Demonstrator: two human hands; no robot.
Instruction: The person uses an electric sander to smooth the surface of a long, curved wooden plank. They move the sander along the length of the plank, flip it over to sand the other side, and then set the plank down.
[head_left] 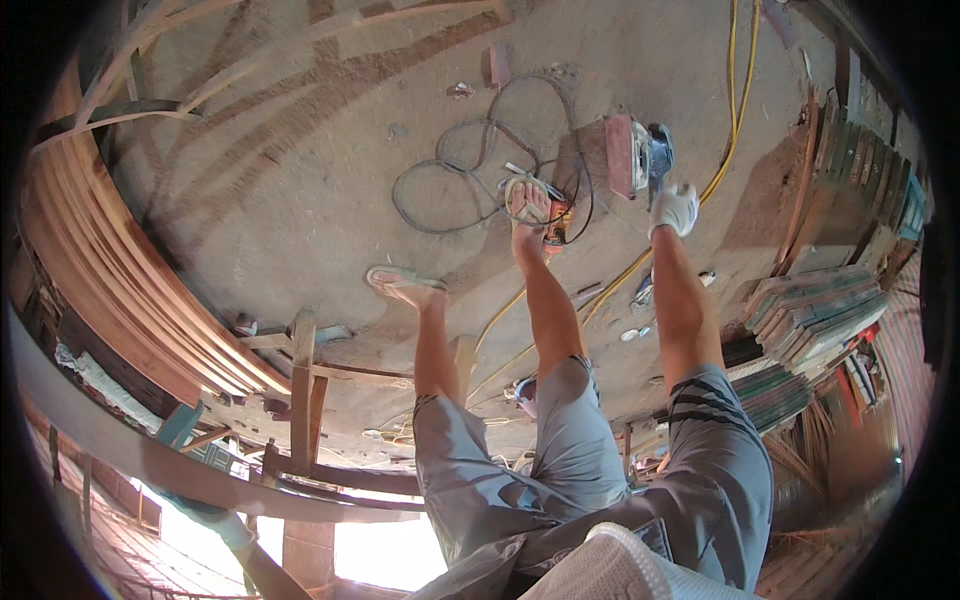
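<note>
My right hand (675, 208), in a white glove, is closed around the rear of a dark blue belt sander (660, 152). The sander is held out above the floor, its reddish sanding belt (622, 156) turned to the left. At the lower left my left hand (208, 518), gloved too, is beside a long curved wooden beam (170, 460). It looks to touch the beam's near edge. Bright backlight and shadow obscure its fingers. A dark power cord (440, 165) lies in loose loops on the floor left of the sander.
By my sandalled foot (528, 198) is an orange tool or connector (557, 228). Yellow cables (738, 110) cross the floor. Curved boards (110, 260) are stacked at left, on a wooden frame (302, 375). Piled slats (815, 310) stand at right. A reddish block (497, 66) lies farther off.
</note>
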